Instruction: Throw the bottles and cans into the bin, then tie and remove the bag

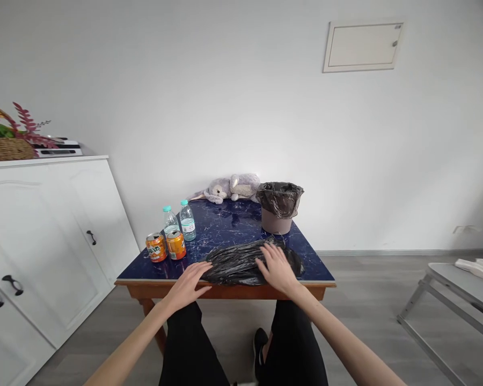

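Note:
A crumpled black plastic bag (237, 261) lies along the front edge of the blue marbled table (221, 220). My right hand (277, 268) rests on the bag's right part, fingers spread. At the bag's left end is my left hand (190, 285), its fingers stretched out and the tips at the plastic. Neither hand grips anything. Behind the bag stands a bin (276, 224) with a dark bag liner (279, 201) folded over its rim.
Two orange drink cans (176, 246) and two clear bottles with teal caps (188, 222) stand at the table's left. A plush rabbit (233, 187) lies at the back by the wall. White cabinets (56, 230) are left; a grey folding table (462, 284) stands right.

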`<state>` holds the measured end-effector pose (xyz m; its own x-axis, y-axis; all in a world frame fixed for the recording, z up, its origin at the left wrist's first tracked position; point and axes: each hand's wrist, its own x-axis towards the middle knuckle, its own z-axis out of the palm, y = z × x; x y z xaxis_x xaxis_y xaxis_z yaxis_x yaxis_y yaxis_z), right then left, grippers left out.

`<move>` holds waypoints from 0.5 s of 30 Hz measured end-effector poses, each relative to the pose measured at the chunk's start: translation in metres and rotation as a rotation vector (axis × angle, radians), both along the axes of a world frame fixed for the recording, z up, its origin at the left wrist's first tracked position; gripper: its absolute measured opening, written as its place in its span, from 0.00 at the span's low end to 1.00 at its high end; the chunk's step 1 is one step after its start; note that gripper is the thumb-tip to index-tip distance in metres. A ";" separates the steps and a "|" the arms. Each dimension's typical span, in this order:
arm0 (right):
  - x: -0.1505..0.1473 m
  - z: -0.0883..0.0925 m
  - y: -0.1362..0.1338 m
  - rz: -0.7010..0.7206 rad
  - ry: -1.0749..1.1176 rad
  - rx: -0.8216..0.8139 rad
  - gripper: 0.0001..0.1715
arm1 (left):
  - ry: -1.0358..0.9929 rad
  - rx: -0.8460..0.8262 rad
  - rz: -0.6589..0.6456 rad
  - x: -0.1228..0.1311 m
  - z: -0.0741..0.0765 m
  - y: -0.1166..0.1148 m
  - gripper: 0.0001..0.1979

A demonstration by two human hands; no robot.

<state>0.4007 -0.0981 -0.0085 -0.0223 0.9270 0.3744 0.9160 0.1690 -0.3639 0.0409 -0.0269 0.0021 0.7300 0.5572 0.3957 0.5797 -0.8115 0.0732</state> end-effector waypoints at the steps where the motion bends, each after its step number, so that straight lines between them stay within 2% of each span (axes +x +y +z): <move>1: -0.015 0.003 -0.010 0.087 -0.004 0.017 0.38 | -0.004 0.003 -0.005 0.000 0.002 -0.004 0.27; 2: -0.032 0.005 -0.019 0.166 -0.005 0.024 0.40 | -0.006 0.006 -0.012 0.001 0.005 -0.008 0.25; 4: -0.067 0.006 -0.033 0.275 0.013 0.021 0.49 | -0.004 0.010 -0.033 0.008 0.015 -0.017 0.23; 6: -0.100 0.006 -0.039 0.301 0.063 0.014 0.56 | -0.004 0.018 -0.054 0.020 0.029 -0.026 0.25; 7: -0.114 0.007 -0.039 0.284 0.100 0.013 0.57 | -0.010 0.026 -0.063 0.028 0.037 -0.031 0.25; 9: -0.135 0.011 -0.035 0.213 0.198 0.016 0.50 | -0.042 0.049 -0.072 0.045 0.054 -0.042 0.24; 11: -0.142 0.017 -0.029 0.141 0.314 0.016 0.38 | -0.118 0.079 -0.054 0.061 0.070 -0.054 0.22; 13: -0.136 0.024 -0.026 0.106 0.433 0.013 0.27 | -0.235 0.108 -0.004 0.072 0.082 -0.065 0.23; 15: -0.119 0.029 -0.026 0.092 0.547 0.004 0.22 | -0.353 0.126 0.051 0.075 0.087 -0.073 0.28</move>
<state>0.2815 -0.1245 0.0201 0.0960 0.9290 0.3574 0.5749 0.2414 -0.7818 0.1159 -0.0996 0.0892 0.5091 0.5207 0.6853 0.5769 -0.7973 0.1773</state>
